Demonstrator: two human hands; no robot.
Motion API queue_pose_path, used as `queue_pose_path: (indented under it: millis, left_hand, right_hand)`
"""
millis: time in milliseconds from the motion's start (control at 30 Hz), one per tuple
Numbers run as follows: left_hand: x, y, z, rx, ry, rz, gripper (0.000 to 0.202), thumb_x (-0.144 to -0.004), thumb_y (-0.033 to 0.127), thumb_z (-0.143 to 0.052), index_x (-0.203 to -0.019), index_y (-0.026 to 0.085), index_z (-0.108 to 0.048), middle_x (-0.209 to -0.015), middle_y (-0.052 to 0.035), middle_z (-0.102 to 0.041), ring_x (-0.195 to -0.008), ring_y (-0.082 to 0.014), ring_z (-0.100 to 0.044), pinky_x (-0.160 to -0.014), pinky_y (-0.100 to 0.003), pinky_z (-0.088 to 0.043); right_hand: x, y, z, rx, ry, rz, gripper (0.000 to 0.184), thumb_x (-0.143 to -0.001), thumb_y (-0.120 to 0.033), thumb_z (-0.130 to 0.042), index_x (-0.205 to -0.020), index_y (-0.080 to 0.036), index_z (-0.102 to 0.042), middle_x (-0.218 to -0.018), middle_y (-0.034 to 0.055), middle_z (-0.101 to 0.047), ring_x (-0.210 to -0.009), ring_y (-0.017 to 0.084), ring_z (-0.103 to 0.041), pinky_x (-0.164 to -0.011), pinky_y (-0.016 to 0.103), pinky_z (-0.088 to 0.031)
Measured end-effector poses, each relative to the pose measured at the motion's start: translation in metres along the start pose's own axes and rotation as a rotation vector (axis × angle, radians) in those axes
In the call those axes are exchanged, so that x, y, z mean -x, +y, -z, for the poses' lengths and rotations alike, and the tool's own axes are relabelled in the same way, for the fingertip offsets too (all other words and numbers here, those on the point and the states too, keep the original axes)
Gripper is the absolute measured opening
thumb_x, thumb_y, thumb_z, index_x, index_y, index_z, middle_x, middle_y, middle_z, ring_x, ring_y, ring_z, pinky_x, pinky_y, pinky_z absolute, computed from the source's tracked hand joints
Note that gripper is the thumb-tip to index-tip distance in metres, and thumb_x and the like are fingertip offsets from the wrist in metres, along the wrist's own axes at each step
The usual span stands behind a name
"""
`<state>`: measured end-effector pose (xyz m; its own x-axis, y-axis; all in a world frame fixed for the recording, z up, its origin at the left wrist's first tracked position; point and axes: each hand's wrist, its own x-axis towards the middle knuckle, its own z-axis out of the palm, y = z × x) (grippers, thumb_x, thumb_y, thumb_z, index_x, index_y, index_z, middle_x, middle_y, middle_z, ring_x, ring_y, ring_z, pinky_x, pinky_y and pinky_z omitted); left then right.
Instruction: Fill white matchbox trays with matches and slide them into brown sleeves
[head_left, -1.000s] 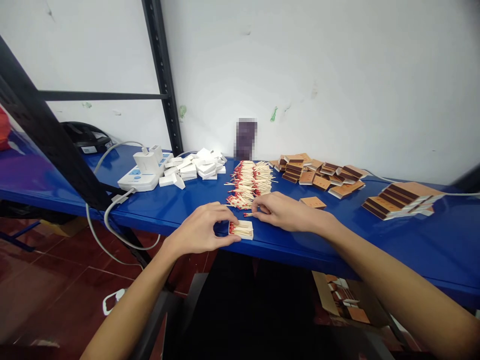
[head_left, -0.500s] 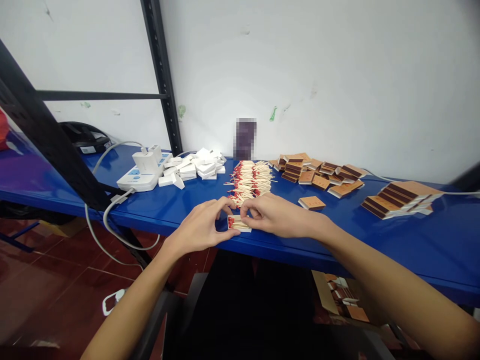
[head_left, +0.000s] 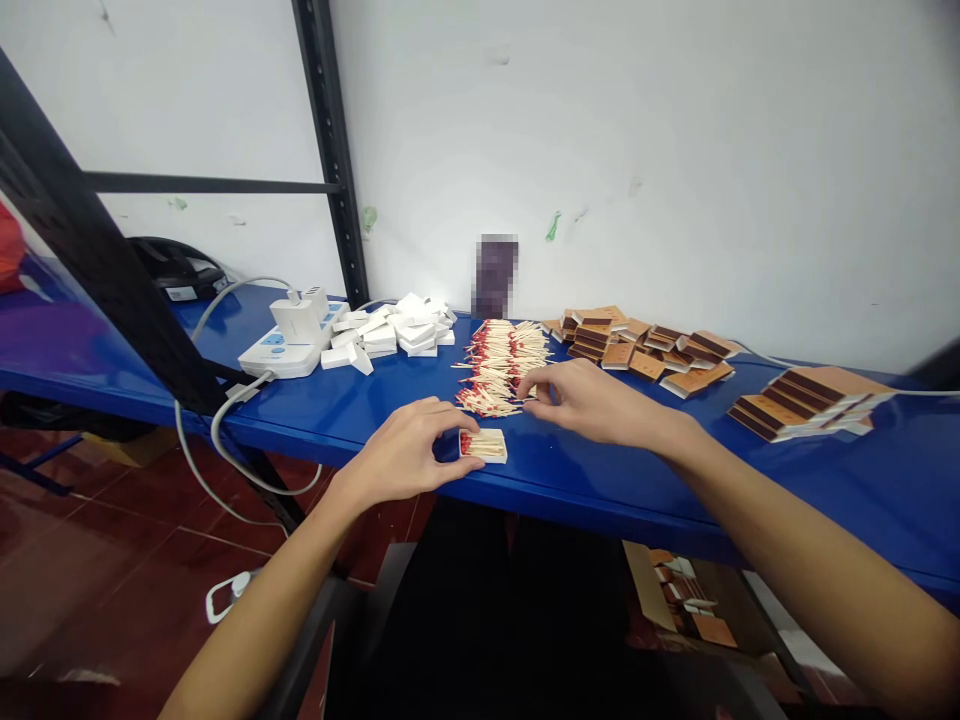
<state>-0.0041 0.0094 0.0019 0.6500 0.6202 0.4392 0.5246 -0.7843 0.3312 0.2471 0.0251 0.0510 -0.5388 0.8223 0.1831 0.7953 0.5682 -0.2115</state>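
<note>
My left hand [head_left: 420, 450] grips a small white matchbox tray [head_left: 495, 459] by its left end, thumb on the near side and fingers on the far side. Inside the tray lie matches [head_left: 484, 443], their red heads toward the left. Beyond it spreads a large pile of loose matches [head_left: 499, 365] with red heads and pale sticks. At the pile's near right edge is my right hand [head_left: 581, 400], thumb and index finger curled into a pinch. Whatever sits between those fingertips, if anything, is too small to make out.
White empty trays [head_left: 409, 325] are heaped left of the matches, beside a power strip [head_left: 281, 352] with cables. Brown matchbox sleeves [head_left: 637, 345] lie scattered at right, with stacked matchboxes [head_left: 810, 395] farther right. A black metal post [head_left: 112, 230] rises at left. Below stands a carton [head_left: 649, 585].
My right hand has left the tray and moved up and right to the match pile. My left hand still holds the tray in about the same place.
</note>
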Motion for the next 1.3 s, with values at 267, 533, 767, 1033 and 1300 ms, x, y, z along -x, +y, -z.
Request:
queue_pose_path:
  millis: [267,533,767,1033,1300]
  left_hand:
    - [0.0,0.0,0.002,0.016,-0.054,-0.061,0.028,-0.093,0.041,-0.06,-0.11,0.022,-0.071,-0.105,-0.0067,-0.07,-0.097,-0.0216,-0.062,-0.088,-0.035,-0.047]
    - [0.0,0.001,0.0,0.008,-0.039,-0.045,0.031,-0.09,0.039,-0.065,-0.115,0.022,-0.068,-0.106,-0.0046,-0.071,-0.097,-0.0211,-0.061,-0.087,-0.034,-0.048]
    - [0.002,-0.001,-0.001,0.009,0.002,-0.018,0.04,-0.087,0.038,-0.068,-0.124,0.024,-0.062,-0.107,-0.0036,-0.071,-0.094,-0.0201,-0.062,-0.083,-0.033,-0.049]
    - [0.002,-0.002,-0.002,-0.004,0.007,0.006,0.035,-0.085,0.04,-0.07,-0.112,0.022,-0.059,-0.102,-0.0019,-0.068,-0.084,-0.0181,-0.06,-0.078,-0.031,-0.047]
    - [0.0,-0.002,-0.001,0.0,-0.007,-0.026,0.027,-0.087,0.041,-0.067,-0.104,0.021,-0.063,-0.098,-0.0022,-0.068,-0.087,-0.019,-0.06,-0.076,-0.03,-0.045]
  right_hand:
    - [-0.008,0.021,-0.021,0.081,-0.05,0.058,0.018,-0.091,-0.029,-0.056,-0.097,-0.018,-0.069,-0.095,0.0079,-0.069,-0.087,0.021,-0.06,-0.075,0.031,-0.04]
    - [-0.01,0.017,-0.015,-0.042,-0.182,0.033,0.02,-0.092,-0.028,-0.049,-0.085,-0.016,-0.063,-0.077,0.0046,-0.064,-0.064,0.014,-0.051,-0.062,0.026,-0.035]
    - [-0.003,0.014,-0.007,-0.06,-0.17,0.022,0.023,-0.093,-0.032,-0.045,-0.084,-0.017,-0.059,-0.076,0.0046,-0.062,-0.064,0.015,-0.05,-0.061,0.027,-0.034]
    - [0.006,-0.026,-0.003,-0.128,-0.227,0.11,0.011,-0.088,-0.027,-0.055,-0.083,-0.02,-0.061,-0.075,0.0008,-0.062,-0.064,0.013,-0.05,-0.059,0.025,-0.033]
    - [0.001,-0.032,-0.002,-0.202,-0.282,0.091,0.016,-0.088,-0.03,-0.057,-0.087,-0.019,-0.067,-0.074,0.0007,-0.064,-0.063,0.013,-0.052,-0.058,0.026,-0.035]
